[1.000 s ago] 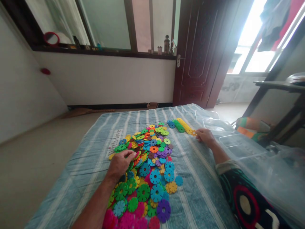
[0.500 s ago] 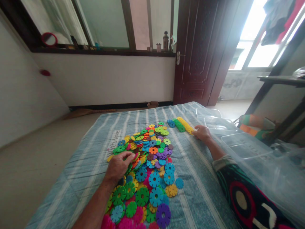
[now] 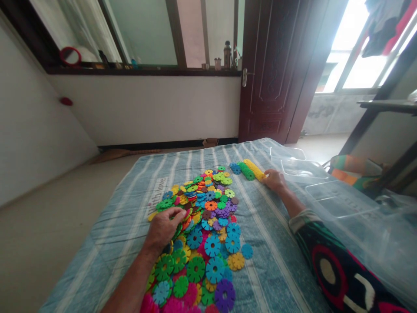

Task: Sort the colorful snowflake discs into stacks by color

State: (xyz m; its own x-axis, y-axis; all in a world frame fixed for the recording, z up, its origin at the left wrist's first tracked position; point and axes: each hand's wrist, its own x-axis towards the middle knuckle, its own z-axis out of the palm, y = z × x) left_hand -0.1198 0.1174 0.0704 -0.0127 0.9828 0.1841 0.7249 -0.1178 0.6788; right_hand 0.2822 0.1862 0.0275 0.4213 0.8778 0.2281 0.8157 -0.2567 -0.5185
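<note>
Notched plastic discs in many colours form a long pile (image 3: 213, 245) on the striped bedsheet (image 3: 260, 243). At the pile's left side, my left hand (image 3: 165, 225) has thumb and fingers pinched together by a pink disc (image 3: 187, 213); whatever lies between the fingertips is hidden. Beyond the pile lie rows of discs in a single colour each: a short blue row (image 3: 235, 168), a green row (image 3: 246, 171) and a longer yellow row (image 3: 254, 169). My right hand (image 3: 274, 180) has its fingers closed at the near end of the yellow row.
Clear plastic containers (image 3: 342, 200) stand along the right side of the bed. Past the far edge are a white wall (image 3: 156, 108) and a dark red door (image 3: 270, 74). A shelf (image 3: 387, 105) juts in at the right.
The camera view has shifted slightly. Both hands stay at the same spots, the left at the pile and the right at the yellow row.
</note>
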